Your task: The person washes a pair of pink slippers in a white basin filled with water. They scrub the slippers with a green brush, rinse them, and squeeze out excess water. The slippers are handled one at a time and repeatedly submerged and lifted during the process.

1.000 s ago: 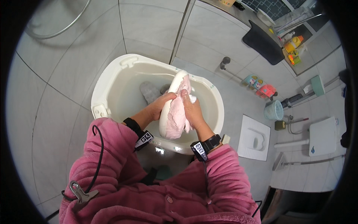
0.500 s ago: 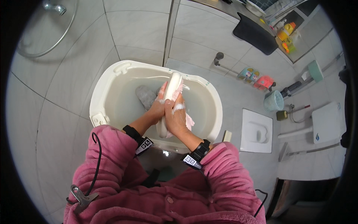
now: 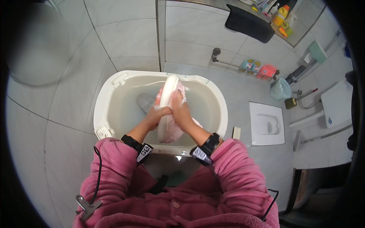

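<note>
Over the cream plastic tub (image 3: 102, 102) both hands hold a pink fluffy slipper (image 3: 172, 129) with a thick white sole, tilted on its edge with the toe pointing away. My left hand (image 3: 156, 113) grips the sole side, thumb lying across the white rim. On the fluffy upper, my right hand (image 3: 180, 108) is closed, its fingers partly buried in the wet pink fabric. White suds cling to the fingers. A grey slipper (image 3: 145, 102) lies in the cloudy water left of my hands, partly submerged.
Right of the tub, a pale bar-shaped block (image 3: 236, 133) lies on the grey floor beside a white squat toilet (image 3: 267, 123). Along the far wall stand a rail with hanging slippers (image 3: 249, 65) and a light blue bin (image 3: 280, 89). Bottles (image 3: 280, 16) crowd the counter.
The slipper has turned so more of its pink upper shows to the right. My right hand has shifted onto that fabric, while the left stays on the sole. The view has shifted slightly.
</note>
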Demonstrator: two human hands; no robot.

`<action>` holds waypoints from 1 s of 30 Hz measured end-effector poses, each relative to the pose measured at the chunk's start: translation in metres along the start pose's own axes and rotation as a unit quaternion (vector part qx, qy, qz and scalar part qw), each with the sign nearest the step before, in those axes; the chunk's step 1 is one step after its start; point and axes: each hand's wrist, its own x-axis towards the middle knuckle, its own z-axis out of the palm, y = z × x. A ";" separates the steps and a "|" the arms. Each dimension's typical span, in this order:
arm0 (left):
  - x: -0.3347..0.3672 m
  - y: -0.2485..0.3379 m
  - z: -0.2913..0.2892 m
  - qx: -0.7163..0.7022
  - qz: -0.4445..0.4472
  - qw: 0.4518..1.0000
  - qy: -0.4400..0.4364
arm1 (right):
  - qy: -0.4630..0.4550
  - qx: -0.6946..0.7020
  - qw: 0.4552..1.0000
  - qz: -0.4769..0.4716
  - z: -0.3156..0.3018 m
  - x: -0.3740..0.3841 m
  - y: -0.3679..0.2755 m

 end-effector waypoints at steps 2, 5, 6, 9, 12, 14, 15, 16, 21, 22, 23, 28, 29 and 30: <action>-0.002 -0.001 -0.009 -0.084 -0.076 0.993 0.015 | -0.032 -0.141 0.988 -0.053 -0.001 -0.011 0.003; -0.005 -0.011 -0.007 -0.094 -0.135 0.986 -0.017 | -0.100 -0.132 0.985 -0.038 -0.011 -0.001 0.009; -0.006 -0.014 -0.004 -0.096 -0.150 0.984 -0.031 | -0.097 -0.095 0.991 0.015 -0.016 0.008 0.011; -0.007 -0.021 0.010 -0.047 -0.092 0.995 0.005 | -0.019 -0.043 0.989 0.140 -0.021 0.035 0.016; -0.002 -0.013 0.012 -0.045 -0.046 0.998 0.009 | -0.006 -0.096 0.984 0.152 -0.028 0.047 0.014; 0.001 -0.006 0.008 -0.073 -0.030 0.996 0.033 | 0.021 -0.176 0.983 0.055 -0.033 0.039 0.010; 0.002 -0.003 0.004 -0.088 -0.021 0.994 0.057 | 0.042 -0.209 0.977 -0.025 -0.036 0.036 0.007; 0.003 -0.001 0.001 -0.105 -0.009 0.991 0.080 | 0.021 -0.230 0.972 0.046 -0.042 0.036 0.004; 0.019 0.005 -0.021 -0.175 0.125 0.972 0.093 | -0.048 0.048 0.985 0.159 -0.031 0.019 0.008; 0.022 0.002 -0.025 -0.198 0.100 0.968 0.116 | -0.054 0.103 0.987 0.107 -0.021 0.002 0.010; 0.027 -0.002 -0.028 -0.232 0.100 0.960 0.119 | -0.017 -0.065 0.998 -0.023 -0.008 -0.009 0.012; 0.021 -0.024 -0.010 -0.288 0.076 0.949 0.106 | -0.029 -0.209 0.960 -0.182 0.003 -0.016 0.025; 0.016 -0.025 -0.006 -0.277 0.065 0.951 0.122 | -0.031 -0.181 0.972 -0.146 0.003 -0.009 0.030; 0.015 -0.023 -0.004 -0.238 0.047 0.963 0.120 | -0.032 -0.151 0.982 -0.110 0.002 -0.003 0.036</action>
